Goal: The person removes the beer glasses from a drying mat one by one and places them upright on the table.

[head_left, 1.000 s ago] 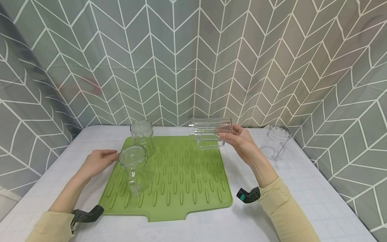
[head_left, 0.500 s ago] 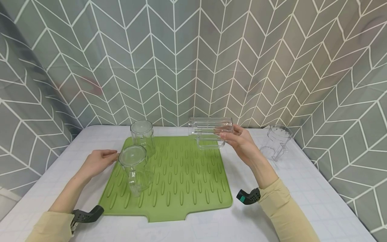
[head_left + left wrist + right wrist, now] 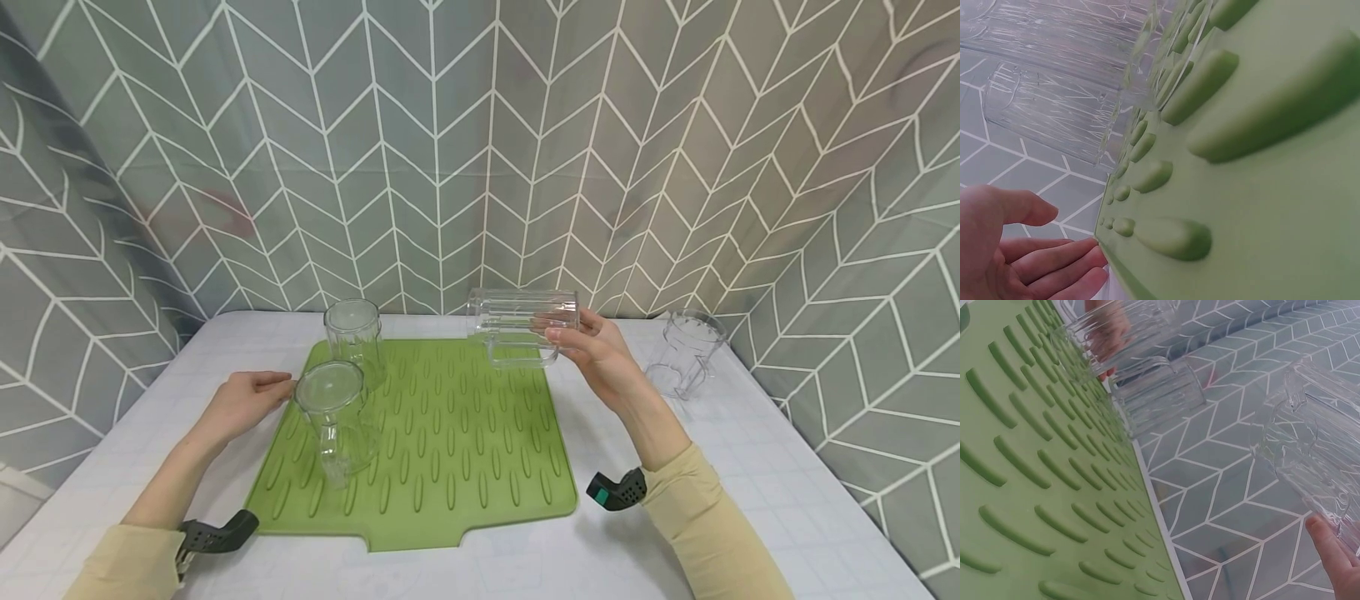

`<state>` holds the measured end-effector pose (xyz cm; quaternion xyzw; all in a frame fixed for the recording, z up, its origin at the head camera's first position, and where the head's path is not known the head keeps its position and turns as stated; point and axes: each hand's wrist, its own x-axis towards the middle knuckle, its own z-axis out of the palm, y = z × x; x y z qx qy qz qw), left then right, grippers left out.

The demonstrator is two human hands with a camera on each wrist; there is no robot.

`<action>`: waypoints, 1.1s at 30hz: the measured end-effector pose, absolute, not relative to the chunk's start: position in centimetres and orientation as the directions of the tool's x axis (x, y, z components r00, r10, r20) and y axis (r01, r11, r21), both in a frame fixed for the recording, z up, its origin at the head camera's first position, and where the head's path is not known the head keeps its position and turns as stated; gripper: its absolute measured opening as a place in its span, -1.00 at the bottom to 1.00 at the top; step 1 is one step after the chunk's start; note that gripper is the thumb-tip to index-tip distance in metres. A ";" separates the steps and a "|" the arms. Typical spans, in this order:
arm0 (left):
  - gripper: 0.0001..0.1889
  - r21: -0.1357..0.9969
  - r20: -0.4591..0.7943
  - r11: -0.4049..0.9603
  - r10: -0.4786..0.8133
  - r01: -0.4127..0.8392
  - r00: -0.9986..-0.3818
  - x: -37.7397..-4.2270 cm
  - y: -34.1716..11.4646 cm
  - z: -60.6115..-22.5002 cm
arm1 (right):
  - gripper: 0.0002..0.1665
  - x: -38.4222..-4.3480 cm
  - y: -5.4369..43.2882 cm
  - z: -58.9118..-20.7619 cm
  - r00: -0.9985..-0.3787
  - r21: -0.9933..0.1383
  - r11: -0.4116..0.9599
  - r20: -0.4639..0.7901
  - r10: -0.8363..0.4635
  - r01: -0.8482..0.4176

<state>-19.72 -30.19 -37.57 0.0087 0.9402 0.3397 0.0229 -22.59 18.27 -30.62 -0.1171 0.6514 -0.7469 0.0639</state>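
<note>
Leftmost, left hand [image 3: 247,404] with fingers loosely extended, gripping nothing, fingertips at the side edge of a ribbed green mat [image 3: 465,467]. Next, standing bottom-up on that surface, near glass mug [image 3: 333,417] and far glass mug [image 3: 352,329]. Farther over, sideways in the air by the back right corner, handle down, lifted glass mug [image 3: 517,315], its end clasped between thumb and fingers of right hand [image 3: 603,358]. Beyond, rim up, upright mug [image 3: 686,354].
</note>
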 end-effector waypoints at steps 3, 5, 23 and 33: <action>-0.36 0.636 -0.028 0.772 0.028 0.004 -0.999 -19.7 -30.1 -37.6 | -0.25 -22.5 18.2 -30.6 -0.964 -0.988 -0.142 0.097 -0.249 -0.063; -0.36 0.633 -0.018 0.774 0.024 0.008 -1.000 -19.7 -30.1 -37.5 | -0.27 -22.5 18.2 -30.5 -0.965 -0.987 -0.147 0.095 -0.245 -0.060; -0.36 0.666 0.094 0.744 -0.007 0.058 -0.996 -19.1 -29.0 -35.3 | -0.06 -22.3 17.8 -30.4 -0.976 -0.990 -0.140 0.058 -0.208 -0.029; -0.40 0.684 0.169 0.721 -0.017 0.105 -0.985 -18.6 -28.5 -34.2 | -0.26 -22.1 17.4 -30.3 -0.975 -0.990 -0.137 0.074 -0.210 -0.045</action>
